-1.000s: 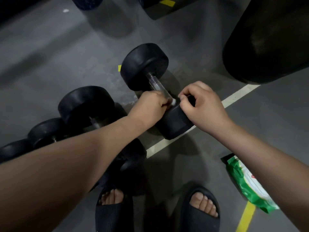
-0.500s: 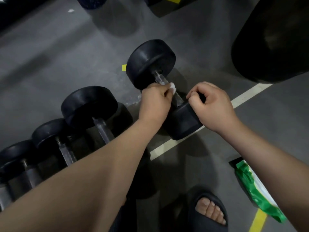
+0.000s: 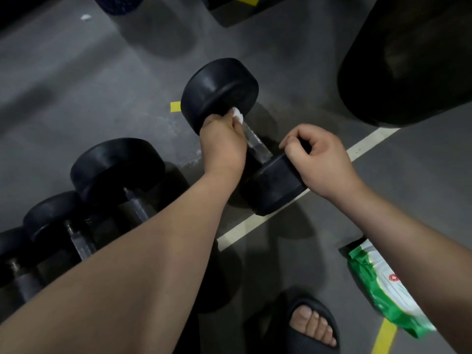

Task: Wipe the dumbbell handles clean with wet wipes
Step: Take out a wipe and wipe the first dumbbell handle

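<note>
A black dumbbell [image 3: 219, 90] lies on the grey floor, its metal handle [image 3: 256, 145] running from the far head down to the near head [image 3: 272, 185]. My left hand [image 3: 222, 146] grips the far end of the handle with a white wet wipe [image 3: 237, 115] bunched in its fingers. Most of the wipe is hidden under that hand. My right hand [image 3: 319, 159] holds the top edge of the near head, fingers curled over it.
More black dumbbells [image 3: 117, 169] lie in a row at the left. A green and white wet-wipe pack [image 3: 383, 290] lies on the floor at the right. A large dark object [image 3: 408, 60] stands at the upper right. My foot in a dark slipper [image 3: 314, 325] is below.
My left hand has slid the wipe up the handle from the near head toward the far head, baring the lower handle. My right hand has stayed on the near head.
</note>
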A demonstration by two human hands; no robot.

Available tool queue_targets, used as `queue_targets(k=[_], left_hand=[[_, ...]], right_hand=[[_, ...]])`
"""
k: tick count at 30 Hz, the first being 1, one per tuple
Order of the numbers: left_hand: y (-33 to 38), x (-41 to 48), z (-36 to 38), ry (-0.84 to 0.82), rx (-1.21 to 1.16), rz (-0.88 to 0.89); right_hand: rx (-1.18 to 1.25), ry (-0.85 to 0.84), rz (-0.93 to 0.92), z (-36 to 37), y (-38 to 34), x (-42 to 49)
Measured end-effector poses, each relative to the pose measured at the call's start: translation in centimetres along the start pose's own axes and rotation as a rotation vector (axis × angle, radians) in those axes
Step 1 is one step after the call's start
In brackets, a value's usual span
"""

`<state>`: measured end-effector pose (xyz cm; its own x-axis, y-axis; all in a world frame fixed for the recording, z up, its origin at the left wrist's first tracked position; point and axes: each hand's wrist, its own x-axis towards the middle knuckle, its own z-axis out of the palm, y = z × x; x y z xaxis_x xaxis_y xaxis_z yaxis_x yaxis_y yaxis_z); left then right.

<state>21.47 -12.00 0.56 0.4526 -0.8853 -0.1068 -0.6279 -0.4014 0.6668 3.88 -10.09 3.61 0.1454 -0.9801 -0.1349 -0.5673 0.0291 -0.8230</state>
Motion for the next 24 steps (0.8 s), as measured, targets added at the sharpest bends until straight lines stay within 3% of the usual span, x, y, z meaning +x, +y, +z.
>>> queue_targets(k=[7, 10, 15, 17, 24], left_hand=[[-0.7, -1.5, 0.1, -0.063, 0.011, 0.076], [0.3, -0.6, -0.3, -0.012, -0.096, -0.12], [1.5, -1.0, 0.2, 0.119, -0.553, -0.469], [1.8, -0.9, 0.1, 0.123, -0.62, -0.564], [1.6, -1.5, -0.9, -0.014, -0.513, -0.563]], right_hand=[[0.012, 0.09, -0.096, 0.2, -0.3, -0.6], [-0.02, 0.089, -0.145, 0.8, -0.2, -1.0], [-0.077, 0.12, -0.164, 1.2, 0.0, -0.8], [-0.084, 0.131, -0.165, 1.2, 0.1, -0.8], [-0.089, 0.126, -0.177, 1.0, 0.4, -0.6]])
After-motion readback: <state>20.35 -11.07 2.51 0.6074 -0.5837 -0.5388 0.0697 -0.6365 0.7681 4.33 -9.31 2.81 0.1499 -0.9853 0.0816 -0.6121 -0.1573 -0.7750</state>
